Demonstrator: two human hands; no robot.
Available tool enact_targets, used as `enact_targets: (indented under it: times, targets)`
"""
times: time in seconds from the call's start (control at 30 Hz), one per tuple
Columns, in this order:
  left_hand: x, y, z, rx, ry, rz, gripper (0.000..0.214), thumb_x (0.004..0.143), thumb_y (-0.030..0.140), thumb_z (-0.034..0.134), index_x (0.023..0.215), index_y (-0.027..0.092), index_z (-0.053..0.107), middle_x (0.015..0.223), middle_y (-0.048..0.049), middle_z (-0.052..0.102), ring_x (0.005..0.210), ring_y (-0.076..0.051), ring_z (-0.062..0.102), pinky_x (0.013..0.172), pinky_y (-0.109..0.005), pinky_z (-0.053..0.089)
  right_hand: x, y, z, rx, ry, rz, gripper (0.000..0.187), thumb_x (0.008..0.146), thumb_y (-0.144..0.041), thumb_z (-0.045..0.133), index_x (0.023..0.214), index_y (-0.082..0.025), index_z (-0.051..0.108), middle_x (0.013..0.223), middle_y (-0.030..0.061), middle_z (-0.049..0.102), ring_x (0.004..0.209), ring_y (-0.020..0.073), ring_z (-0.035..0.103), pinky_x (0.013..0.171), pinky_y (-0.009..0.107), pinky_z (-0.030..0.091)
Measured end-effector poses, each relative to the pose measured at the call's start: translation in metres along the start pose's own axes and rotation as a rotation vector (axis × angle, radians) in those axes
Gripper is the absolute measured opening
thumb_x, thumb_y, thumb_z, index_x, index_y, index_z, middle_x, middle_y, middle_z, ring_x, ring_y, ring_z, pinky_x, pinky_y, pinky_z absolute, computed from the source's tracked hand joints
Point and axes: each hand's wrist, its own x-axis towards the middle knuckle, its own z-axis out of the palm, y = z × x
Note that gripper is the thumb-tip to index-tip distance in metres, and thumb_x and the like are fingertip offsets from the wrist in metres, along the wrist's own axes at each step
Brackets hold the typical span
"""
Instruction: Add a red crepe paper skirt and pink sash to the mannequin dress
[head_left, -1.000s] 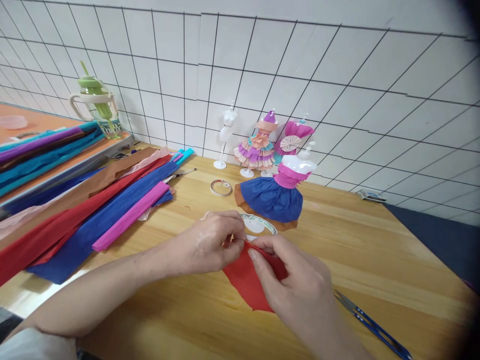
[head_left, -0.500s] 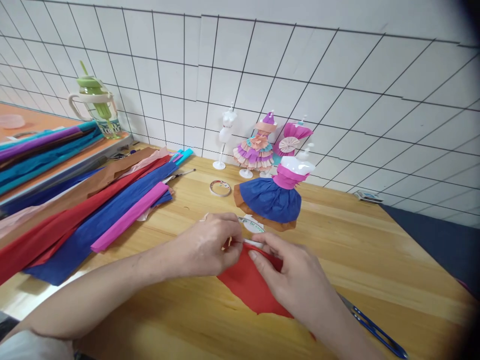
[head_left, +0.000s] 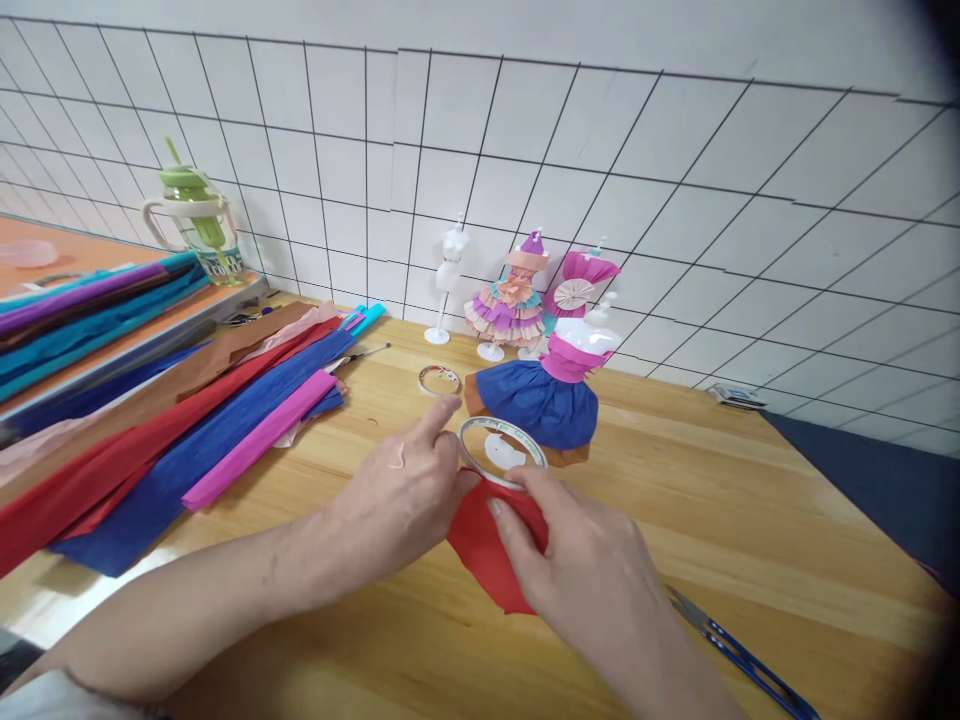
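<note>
A piece of red crepe paper hangs between my hands above the table. My right hand pinches its upper edge and a white tape roll with green print, thumb in front. The ring stands tilted, and a white disc, the doll form's base, shows through it. My left hand is at the paper's upper left edge, thumb against it, index finger raised beside the ring and the other fingers curled. A small whitish strip clings to its back. A doll form in a pink and blue paper dress stands just behind.
Blue-handled snips lie at the lower right. Another tape roll rests behind my left hand. A bare white doll form and two dressed ones stand by the wall. Crepe paper strips cover the left, near a green-lidded cup.
The tape roll has tipped up into fuller view above the red paper. My left hand has shifted slightly left and its index finger now points up.
</note>
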Motion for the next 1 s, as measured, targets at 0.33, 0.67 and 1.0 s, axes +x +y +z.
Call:
enact_targets:
  times: [0.33, 0.67, 1.0]
  targets:
    - [0.021, -0.022, -0.015, -0.749, -0.314, -0.113, 0.047, 0.077, 0.03, 0.072, 0.119, 0.014, 0.062, 0.117, -0.0132, 0.064, 0.063, -0.009, 0.058, 0.057, -0.022, 0.051, 0.009, 0.014, -0.012, 0.33, -0.199, 0.236, 0.012, 0.08, -0.03, 0.054, 0.077, -0.023, 0.062, 0.063, -0.0026, 0.069, 0.054, 0.0171, 0.063, 0.053, 0.027, 0.045]
    - [0.025, -0.021, -0.01, -0.702, -0.489, -0.223, 0.026, 0.083, 0.03, 0.058, 0.074, 0.008, 0.068, 0.055, 0.0038, 0.043, 0.051, -0.006, 0.033, 0.045, -0.017, 0.027, 0.009, 0.016, -0.001, 0.21, -0.158, 0.19, 0.027, 0.081, -0.029, 0.051, 0.099, -0.019, 0.069, 0.078, 0.0061, 0.077, 0.066, 0.0258, 0.072, 0.056, 0.033, 0.05]
    - [0.024, -0.023, -0.005, -0.567, -0.339, -0.276, 0.023, 0.083, 0.024, 0.053, 0.074, 0.011, 0.07, 0.058, 0.0028, 0.048, 0.055, -0.007, 0.038, 0.049, -0.018, 0.028, 0.003, 0.016, 0.011, 0.096, -0.002, 0.222, 0.027, 0.081, -0.036, 0.058, 0.1, -0.019, 0.069, 0.069, 0.0047, 0.074, 0.053, 0.0239, 0.067, 0.05, 0.033, 0.046]
